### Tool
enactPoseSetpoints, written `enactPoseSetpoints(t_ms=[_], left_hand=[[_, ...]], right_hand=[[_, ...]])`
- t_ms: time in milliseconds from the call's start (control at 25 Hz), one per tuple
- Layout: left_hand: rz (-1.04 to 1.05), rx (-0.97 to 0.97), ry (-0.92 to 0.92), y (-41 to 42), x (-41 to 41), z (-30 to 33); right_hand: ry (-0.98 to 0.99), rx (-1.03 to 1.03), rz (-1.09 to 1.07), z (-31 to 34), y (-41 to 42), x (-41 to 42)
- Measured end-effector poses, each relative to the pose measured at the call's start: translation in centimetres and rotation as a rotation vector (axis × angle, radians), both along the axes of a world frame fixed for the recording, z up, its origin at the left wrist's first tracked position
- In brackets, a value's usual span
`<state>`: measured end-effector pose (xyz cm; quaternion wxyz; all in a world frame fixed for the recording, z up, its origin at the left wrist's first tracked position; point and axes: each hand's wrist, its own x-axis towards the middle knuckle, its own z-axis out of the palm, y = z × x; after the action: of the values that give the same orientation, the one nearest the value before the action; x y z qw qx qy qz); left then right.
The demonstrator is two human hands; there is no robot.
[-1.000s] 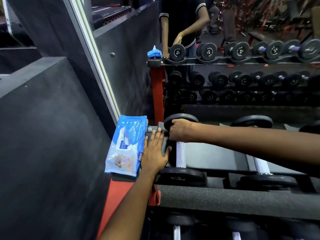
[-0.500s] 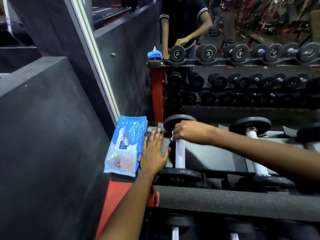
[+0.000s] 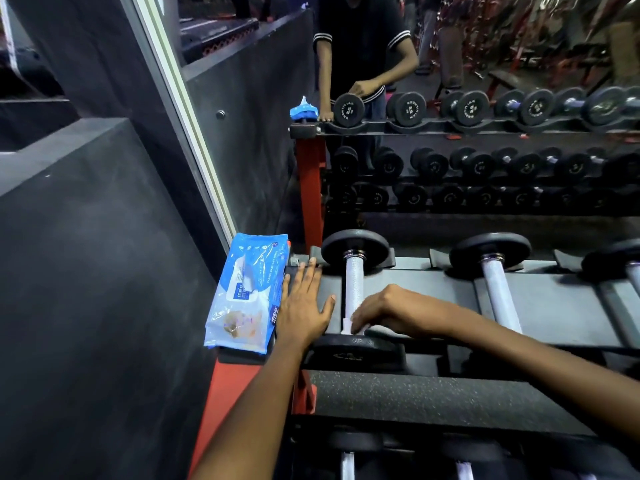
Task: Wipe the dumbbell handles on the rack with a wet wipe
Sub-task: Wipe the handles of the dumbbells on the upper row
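wipes pack [image 3: 247,292] left of dumbbell [image 3: 354,289], on rack [image 3: 433,289]

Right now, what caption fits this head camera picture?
Right hand rubs a wet wipe along the dumbbell handle; left hand rests flat.

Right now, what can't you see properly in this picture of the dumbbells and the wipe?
All in the head view:
1. The wet wipe: mostly hidden under the right hand; only a white scrap shows.
2. The near end of the leftmost dumbbell's handle: covered by that hand.
3. The lower-shelf dumbbells: cut off by the bottom edge.
4. The small print on the wipes pack: too small to read.
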<state>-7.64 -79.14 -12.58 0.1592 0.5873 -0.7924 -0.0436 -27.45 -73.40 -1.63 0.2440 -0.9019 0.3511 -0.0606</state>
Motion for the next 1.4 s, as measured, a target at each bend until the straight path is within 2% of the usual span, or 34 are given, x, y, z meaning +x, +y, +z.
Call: enactPoseSetpoints(t_ms=[120,160,200,280,320,400,480,560,720,800,880,1040,1160,1320,1400], left_hand=[[-0.002,-0.001,-0.012,-0.1,0.0,0.2],[-0.003,-0.002,-0.019,0.0,0.0,0.2],[-0.002,-0.007,-0.025,0.0,0.0,0.1],[-0.001,-0.010,-0.040,0.1,0.0,0.2],[0.000,-0.005,-0.044,0.1,0.0,0.2],[0.002,-0.001,-0.038,0.1,0.0,0.3],[-0.001,-0.002,-0.030,0.1,0.0,0.3],[-0.007,-0.001,-0.034,0.0,0.0,0.3],[0.001,-0.026,-0.010,0.1,0.0,0.4],[-0.002,-0.017,-0.028,0.3,-0.1,0.2],[0.003,-0.017,-0.026,0.2,-0.1,0.3],[-0.010,-0.030,-0.046,0.1,-0.1,0.2],[-0.009,-0.039,-0.028,0.0,0.0,-0.1],[-0.012,-0.039,-0.010,-0.1,-0.3,-0.1],[-0.005,-0.019,-0.017,-0.3,-0.2,-0.1]], right_hand=[[-0.113,0.004,-0.542,-1.3,-0.4,-1.6],[-0.194,0.115,-0.735,-2.5,-0.4,-1.1],[-0.338,0.335,-0.837,-3.4,-0.2,-0.1],[-0.622,0.791,-0.881,-4.2,0.4,1.6],[-0.661,0.856,-0.891,-4.3,0.6,1.5],[-0.589,0.742,-0.984,-4.1,0.4,-0.1],[-0.475,0.511,-1.123,-4.1,-0.3,-2.0],[-0.440,0.507,-1.124,-4.2,-0.7,-1.8],[-0.561,0.895,-0.798,-5.2,0.2,1.4],[-0.544,0.875,-0.761,-5.1,0.5,0.8],[-0.496,0.778,-0.854,-4.9,0.1,0.2],[-0.582,0.922,-0.838,-4.9,0.7,1.9],[-0.569,0.874,-0.881,-4.0,1.5,1.3],[-0.639,0.956,-0.842,-3.8,1.6,2.0],[-0.620,0.876,-0.929,-4.2,1.6,2.7]])
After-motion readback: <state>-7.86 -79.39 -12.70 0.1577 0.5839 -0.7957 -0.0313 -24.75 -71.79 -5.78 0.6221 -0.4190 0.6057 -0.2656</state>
